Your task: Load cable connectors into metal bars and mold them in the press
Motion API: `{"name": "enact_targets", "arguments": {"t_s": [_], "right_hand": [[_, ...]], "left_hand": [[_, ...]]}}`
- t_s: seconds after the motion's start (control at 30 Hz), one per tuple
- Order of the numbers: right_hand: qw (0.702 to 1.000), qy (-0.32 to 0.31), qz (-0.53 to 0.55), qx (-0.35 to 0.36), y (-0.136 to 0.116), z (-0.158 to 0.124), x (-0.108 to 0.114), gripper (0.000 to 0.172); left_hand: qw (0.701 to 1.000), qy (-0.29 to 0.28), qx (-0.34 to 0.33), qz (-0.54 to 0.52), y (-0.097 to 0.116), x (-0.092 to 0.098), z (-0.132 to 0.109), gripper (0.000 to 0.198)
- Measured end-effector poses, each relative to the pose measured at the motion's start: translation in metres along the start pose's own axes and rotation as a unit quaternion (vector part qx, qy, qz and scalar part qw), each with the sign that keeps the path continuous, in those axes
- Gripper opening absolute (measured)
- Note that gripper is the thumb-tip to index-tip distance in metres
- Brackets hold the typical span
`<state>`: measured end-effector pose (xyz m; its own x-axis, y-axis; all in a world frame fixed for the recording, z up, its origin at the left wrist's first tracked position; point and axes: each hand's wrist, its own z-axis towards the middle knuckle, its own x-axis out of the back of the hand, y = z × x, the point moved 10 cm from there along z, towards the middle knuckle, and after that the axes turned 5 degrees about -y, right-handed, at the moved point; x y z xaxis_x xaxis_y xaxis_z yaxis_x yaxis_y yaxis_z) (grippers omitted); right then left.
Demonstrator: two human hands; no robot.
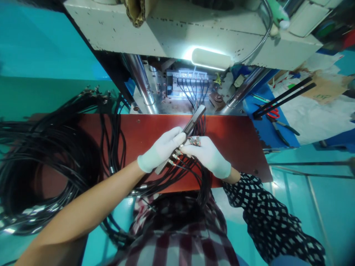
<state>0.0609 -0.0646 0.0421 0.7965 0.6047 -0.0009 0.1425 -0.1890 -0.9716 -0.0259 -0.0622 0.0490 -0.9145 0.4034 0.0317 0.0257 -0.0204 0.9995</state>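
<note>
Both my hands wear white gloves and meet over a red-brown shelf (235, 140). My left hand (162, 149) is closed round a long dark metal bar (194, 120) that angles up toward the machine. My right hand (208, 155) is closed on a bunch of thin black cables (191, 168) whose small metal connector ends (194, 140) stick out between its fingers, touching the bar. The cables fall from my hands toward my lap.
A large coil of black cables (50, 159) lies at the left. Behind the shelf stands a grey machine (177, 33) with a lit mould area (191, 87), steel columns and a lamp. Red-handled scissors (274, 114) and pliers lie on a blue surface at the right.
</note>
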Motion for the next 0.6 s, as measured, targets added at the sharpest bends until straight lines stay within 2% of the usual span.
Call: {"name": "enact_targets", "arguments": {"t_s": [0.13,0.23,0.33,0.6], "right_hand": [[0.999,0.002,-0.036,0.025,0.000,-0.003,-0.001,0.024],[0.997,0.046,-0.047,0.046,0.000,-0.007,0.005,0.019],[0.993,0.105,0.005,0.061,0.001,-0.013,0.015,0.022],[0.995,0.050,0.080,0.042,0.006,-0.014,0.009,0.034]], "left_hand": [[0.996,0.013,-0.009,0.092,0.004,0.001,-0.001,0.034],[0.999,0.022,0.002,0.046,0.004,0.005,0.000,0.036],[1.000,0.021,0.014,-0.016,0.002,0.007,0.000,0.036],[0.998,-0.013,0.016,-0.056,-0.001,0.002,0.000,0.036]]}}
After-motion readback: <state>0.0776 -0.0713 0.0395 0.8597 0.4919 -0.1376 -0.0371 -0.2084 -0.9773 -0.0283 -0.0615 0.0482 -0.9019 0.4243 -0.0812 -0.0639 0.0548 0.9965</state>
